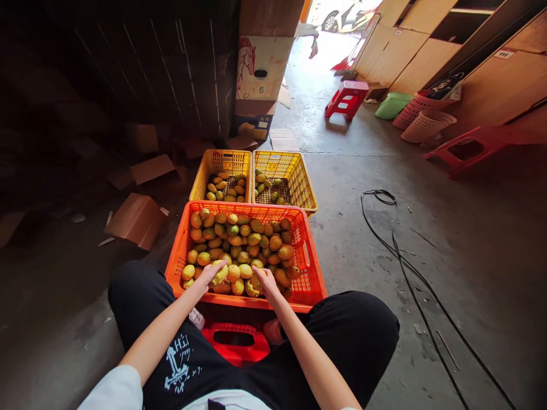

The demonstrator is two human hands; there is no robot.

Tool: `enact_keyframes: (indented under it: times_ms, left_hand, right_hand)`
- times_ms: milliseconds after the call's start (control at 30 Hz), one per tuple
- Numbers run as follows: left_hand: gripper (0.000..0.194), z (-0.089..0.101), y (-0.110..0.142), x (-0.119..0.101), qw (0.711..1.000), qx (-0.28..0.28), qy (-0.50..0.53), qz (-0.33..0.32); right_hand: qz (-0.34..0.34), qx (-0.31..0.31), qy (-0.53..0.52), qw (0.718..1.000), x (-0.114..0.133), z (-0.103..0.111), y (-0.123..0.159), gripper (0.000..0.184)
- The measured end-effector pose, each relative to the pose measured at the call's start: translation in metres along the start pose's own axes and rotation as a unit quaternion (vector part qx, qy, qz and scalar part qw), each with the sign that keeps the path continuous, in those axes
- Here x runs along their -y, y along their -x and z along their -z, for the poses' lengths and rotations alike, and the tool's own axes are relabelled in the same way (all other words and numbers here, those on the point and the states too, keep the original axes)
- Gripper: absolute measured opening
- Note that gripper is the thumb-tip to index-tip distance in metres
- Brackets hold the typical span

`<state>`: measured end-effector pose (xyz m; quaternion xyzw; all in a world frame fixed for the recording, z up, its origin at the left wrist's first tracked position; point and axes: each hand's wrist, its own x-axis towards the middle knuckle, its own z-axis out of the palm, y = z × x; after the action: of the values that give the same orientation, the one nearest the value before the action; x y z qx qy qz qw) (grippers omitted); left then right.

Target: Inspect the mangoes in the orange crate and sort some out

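Between my knees stands an orange plastic crate (314, 285), filled with yellow and greenish lemons (243, 242). My left hand (208, 277) is closed around a yellow-green lemon (219, 274) at the crate's near left part. Over the near right part, my right hand (267, 282) has its fingers closed on a darker yellow lemon (257, 282). Both hands are low, just above the other fruit. Beyond the orange crate two yellow crates stand side by side; the left yellow crate (200, 173) and the right yellow crate (305, 179) each hold several lemons.
A red stool (224, 341) is beneath me. Cardboard boxes (139, 219) lie at the left, and stacked cartons (262, 68) rise behind the crates. A black cable (399, 256) runs over the floor at right. Farther off are another red stool (348, 98) and baskets (427, 125).
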<state>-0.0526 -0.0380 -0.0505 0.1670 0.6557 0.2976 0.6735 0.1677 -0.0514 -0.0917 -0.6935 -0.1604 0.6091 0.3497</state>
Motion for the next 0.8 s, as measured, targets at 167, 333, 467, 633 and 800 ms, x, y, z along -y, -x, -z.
enact_keyframes:
  times_ms: [167, 333, 467, 633, 800]
  left_hand:
    - [0.046, -0.002, 0.003, -0.003, 0.994, -0.106, -0.028, -0.023]
    - [0.037, 0.000, 0.003, -0.004, 0.992, -0.104, -0.040, -0.058]
    - [0.032, 0.002, 0.001, -0.002, 0.995, -0.053, -0.040, -0.070]
    - [0.034, -0.003, 0.002, -0.001, 0.996, -0.018, -0.019, -0.086]
    - [0.018, -0.008, 0.004, -0.007, 0.988, -0.061, -0.003, -0.139]
  right_hand:
    - [0.013, -0.018, 0.022, 1.000, -0.002, -0.002, 0.003, 0.051]
    - [-0.001, -0.029, 0.034, 0.999, -0.001, -0.002, 0.003, 0.039]
    - [-0.022, -0.036, 0.025, 0.999, 0.002, -0.002, 0.003, 0.029]
    - [-0.043, -0.023, -0.023, 0.999, 0.006, -0.004, 0.002, 0.016]
    - [-0.042, -0.032, -0.034, 0.998, 0.010, -0.005, 0.001, 0.017]
